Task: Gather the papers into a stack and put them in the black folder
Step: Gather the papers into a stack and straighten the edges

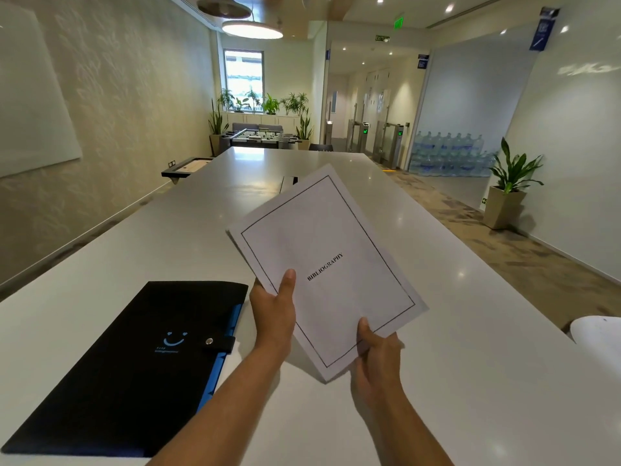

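Note:
A stack of white papers (331, 250) is held tilted above the white table (470, 348); its top sheet has a black border and the word BIBLIOGRAPHY. My left hand (274, 311) grips the stack's left edge, thumb on top. My right hand (378, 348) holds the near bottom corner. The black folder (127, 368) lies flat on the table to the left of both hands, shut with a snap strap, a blue smiley on its cover and blue edging along its right side.
A white rounded object (598, 331) sits at the table's right edge. A dark cable slot (289, 181) is set in the table's middle farther back. A potted plant (507, 193) stands on the floor at right, with water bottles (450, 156) behind it.

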{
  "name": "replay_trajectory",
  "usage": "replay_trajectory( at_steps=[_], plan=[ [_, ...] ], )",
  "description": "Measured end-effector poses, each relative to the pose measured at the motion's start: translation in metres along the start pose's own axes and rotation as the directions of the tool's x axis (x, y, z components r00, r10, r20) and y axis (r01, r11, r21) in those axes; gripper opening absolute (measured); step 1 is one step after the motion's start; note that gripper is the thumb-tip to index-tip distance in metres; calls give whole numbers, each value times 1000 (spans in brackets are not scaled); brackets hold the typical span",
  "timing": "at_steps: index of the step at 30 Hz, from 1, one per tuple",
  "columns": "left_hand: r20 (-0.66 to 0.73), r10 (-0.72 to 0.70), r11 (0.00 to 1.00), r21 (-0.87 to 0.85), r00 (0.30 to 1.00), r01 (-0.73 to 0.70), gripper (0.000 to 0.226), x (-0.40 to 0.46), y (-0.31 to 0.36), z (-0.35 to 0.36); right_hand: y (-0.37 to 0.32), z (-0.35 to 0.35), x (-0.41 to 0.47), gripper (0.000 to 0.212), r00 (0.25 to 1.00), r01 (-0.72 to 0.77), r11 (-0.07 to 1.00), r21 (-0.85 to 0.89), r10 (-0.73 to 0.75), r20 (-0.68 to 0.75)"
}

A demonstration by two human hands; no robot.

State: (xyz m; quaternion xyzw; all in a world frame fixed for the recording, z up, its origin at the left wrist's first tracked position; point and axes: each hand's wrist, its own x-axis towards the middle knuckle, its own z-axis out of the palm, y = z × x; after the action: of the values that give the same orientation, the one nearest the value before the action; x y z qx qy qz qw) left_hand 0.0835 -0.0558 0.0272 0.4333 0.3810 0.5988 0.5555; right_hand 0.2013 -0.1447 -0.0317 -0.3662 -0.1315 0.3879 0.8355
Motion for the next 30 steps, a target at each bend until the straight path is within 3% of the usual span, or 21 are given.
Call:
replay_trajectory(
  at_steps=[3,5,8,10,13,15,21,30],
  plan=[
    [68,173,983,49,983,-177,24,8,12,-5,-16,-2,9,68,994,71,995,-75,-77,-73],
    [137,244,967,47,960,-252,15,13,21,-8,-31,-2,16,89,974,108,966,-236,-150,-170],
    [222,310,940,73,924,-333,11,18,37,-13,-53,2,24,103,926,316,792,-522,-378,-15],
    [293,346,920,82,891,-384,13,19,46,-14,-69,10,26,94,893,428,684,-591,-422,158],
    [399,327,917,86,857,-390,18,18,53,-11,-94,28,24,62,868,483,729,-485,-324,377],
    [434,308,917,103,847,-386,22,18,56,-8,-106,41,23,47,833,535,699,-475,-342,435],
    [396,325,930,34,859,-367,26,16,50,-8,-105,51,16,32,796,595,683,-423,-429,428],
    [351,190,964,112,917,-243,22,-5,-4,-18,-54,12,14,39,897,441,707,-553,-335,288]
  ],
)
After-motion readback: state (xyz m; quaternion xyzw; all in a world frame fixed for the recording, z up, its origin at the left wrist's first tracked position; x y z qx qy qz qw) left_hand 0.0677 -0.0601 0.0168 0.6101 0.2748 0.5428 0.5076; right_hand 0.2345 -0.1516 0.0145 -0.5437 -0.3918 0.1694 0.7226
